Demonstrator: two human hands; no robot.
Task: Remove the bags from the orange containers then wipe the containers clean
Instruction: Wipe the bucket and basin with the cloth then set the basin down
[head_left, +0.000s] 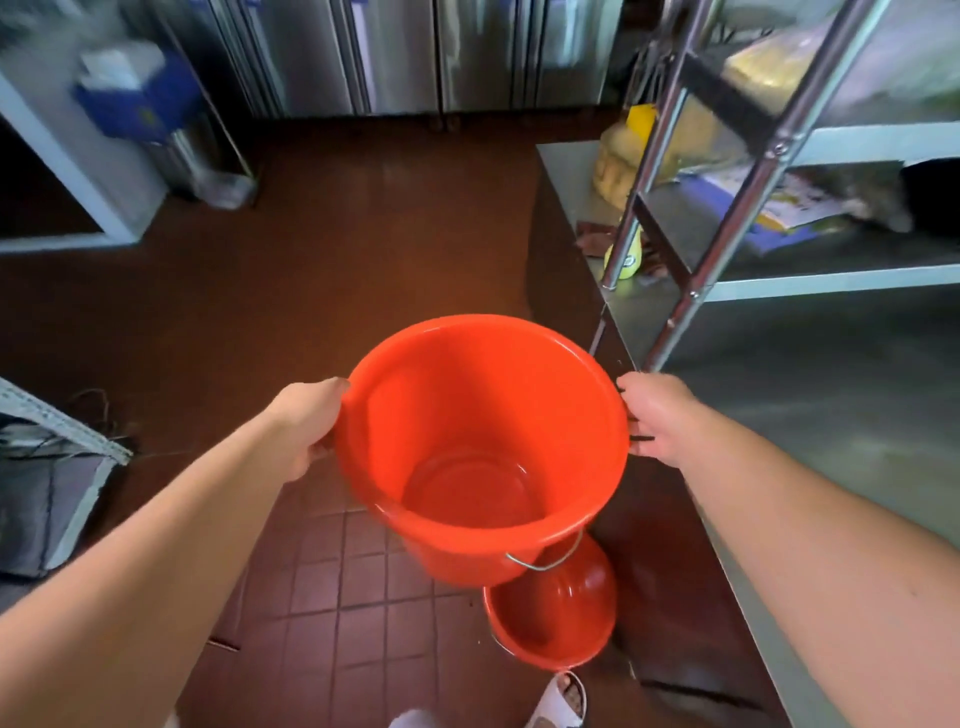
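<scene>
An empty orange bucket (483, 447) with a wire handle is held up above the floor, its mouth facing me. My left hand (306, 421) grips its left rim. My right hand (657, 415) holds the right rim, fingers curled under the edge where something black shows. No bag is visible inside. A second orange bucket (553, 618) stands on the tiled floor just below and to the right, partly hidden by the held one, and looks empty too.
A steel table (831, 415) with a shelving rack (727, 208) stands on the right, carrying bottles, papers and yellow packs. Steel cabinets line the back wall. A blue item sits on a counter at far left. My slippered foot (558, 699) is by the lower bucket.
</scene>
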